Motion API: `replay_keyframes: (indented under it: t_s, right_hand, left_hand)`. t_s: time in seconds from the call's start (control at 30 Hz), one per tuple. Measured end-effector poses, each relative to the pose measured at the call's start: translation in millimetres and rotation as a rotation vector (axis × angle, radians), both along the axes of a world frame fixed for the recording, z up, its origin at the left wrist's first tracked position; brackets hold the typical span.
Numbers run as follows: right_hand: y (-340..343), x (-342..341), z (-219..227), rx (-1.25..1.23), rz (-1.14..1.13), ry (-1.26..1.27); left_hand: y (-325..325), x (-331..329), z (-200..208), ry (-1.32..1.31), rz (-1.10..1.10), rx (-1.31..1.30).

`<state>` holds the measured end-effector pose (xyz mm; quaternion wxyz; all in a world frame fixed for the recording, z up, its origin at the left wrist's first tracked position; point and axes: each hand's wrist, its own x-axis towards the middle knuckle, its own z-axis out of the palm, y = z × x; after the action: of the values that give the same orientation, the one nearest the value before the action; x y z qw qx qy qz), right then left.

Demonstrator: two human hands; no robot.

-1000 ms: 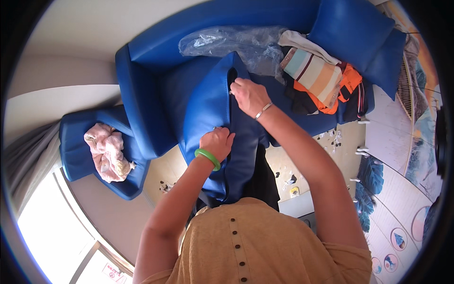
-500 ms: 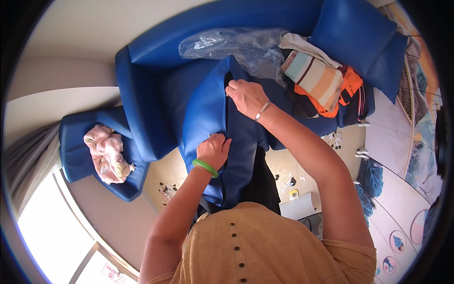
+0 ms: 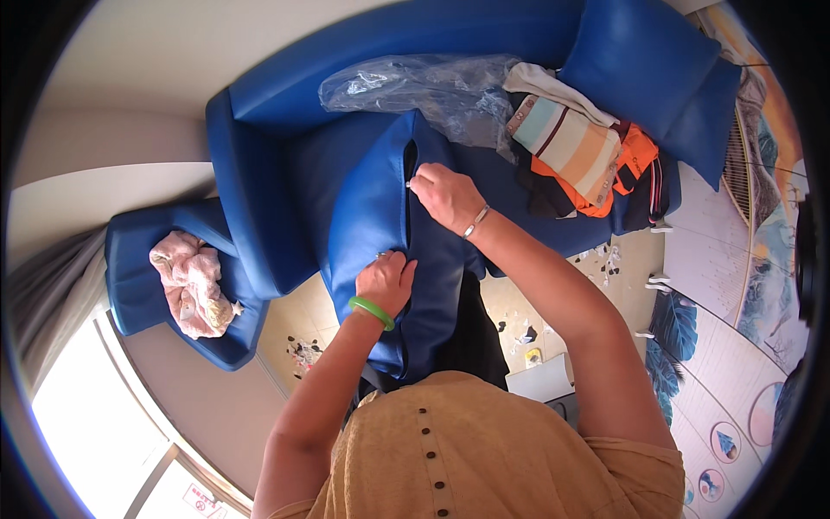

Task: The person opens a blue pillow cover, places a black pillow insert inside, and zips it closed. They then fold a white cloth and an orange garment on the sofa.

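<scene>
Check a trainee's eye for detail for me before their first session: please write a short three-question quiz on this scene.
1. Multiple choice: what colour is the bangle on the wrist of the left hand? A) silver B) green C) black
2. True or false: clear plastic lies on the blue couch.
3. Fill in: the ____ is the one nearer the dark opening in the blue cushion.

Key: 1. B. 2. True. 3. Right hand.

Clear plastic (image 3: 415, 82) lies on the blue sofa (image 3: 415, 35) near a striped cloth (image 3: 566, 147).
</scene>
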<state>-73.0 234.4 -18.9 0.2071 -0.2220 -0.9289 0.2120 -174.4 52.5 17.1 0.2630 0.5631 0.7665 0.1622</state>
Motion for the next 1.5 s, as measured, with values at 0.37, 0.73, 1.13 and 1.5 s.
replay_keyframes:
  t_s: [0.37, 0.73, 1.13, 1.5]
  right_hand:
    - [15.9, 0.7, 7.4, 0.179, 0.069, 0.027]
    - [50.6, -7.9, 1.2, -0.354, -0.074, 0.168]
    - [-41.2, 88.8, -62.8, -0.908, -0.527, 0.018]
    - [-58.7, 108.3, -86.5, -0.872, -0.477, 0.024]
  left_hand:
    - [-1.2, 2.1, -5.6, -0.021, -0.012, -0.007]
    - [-4.4, -17.7, 8.9, -0.047, -0.002, 0.077]
    - [-89.1, -239.1, 65.9, 0.244, 0.164, 0.092]
    - [276.1, -121.4, -88.2, 0.441, -0.130, 0.371]
